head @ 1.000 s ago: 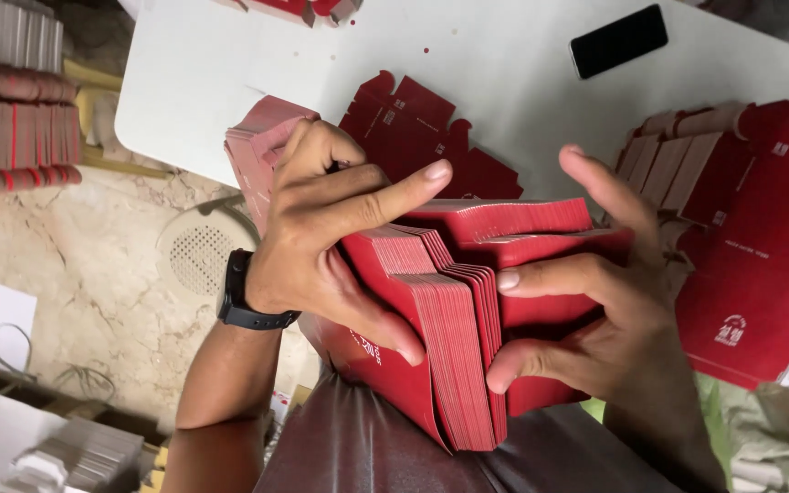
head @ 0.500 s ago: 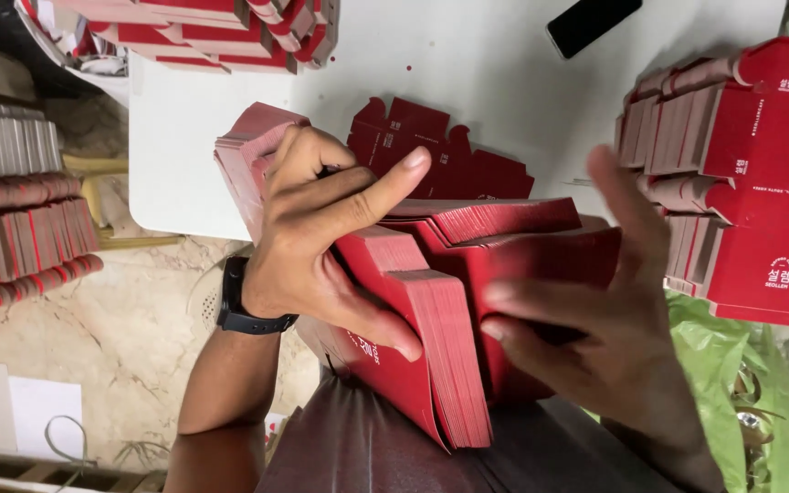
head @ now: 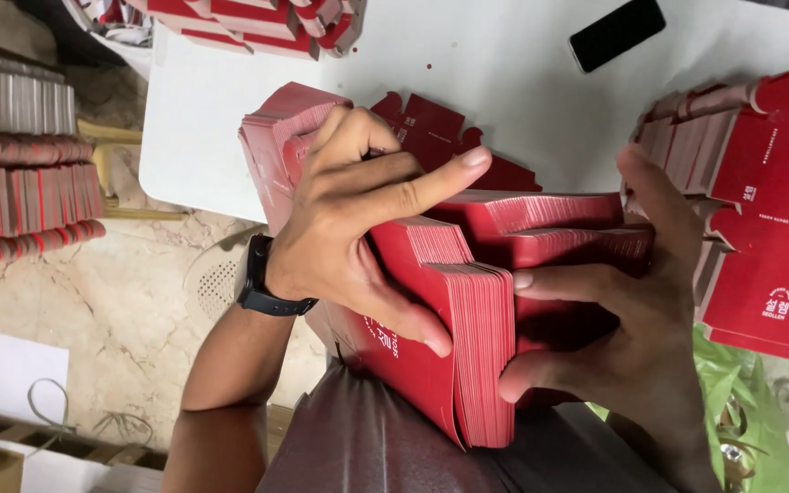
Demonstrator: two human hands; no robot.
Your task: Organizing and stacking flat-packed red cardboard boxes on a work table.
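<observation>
The left hand is closed over a thick stack of flat red cardboard blanks, thumb pressed on the stack's near face, index finger stretched along its top and the other fingers curled over the far edge. The right hand grips the same stack from the opposite side, fingers wrapped around its cut edges and thumb raised above. The stack is held in the air between both hands, close to the person's body, above the near edge of the white desk. A black wristwatch sits on the left wrist. Just behind the left hand, more red blanks lie on the desk. To the right, another pile of red blanks lies fanned out. A black phone lies near the desk's far edge. At the far left, rows of stacked blanks stand on edge above the marble floor
</observation>
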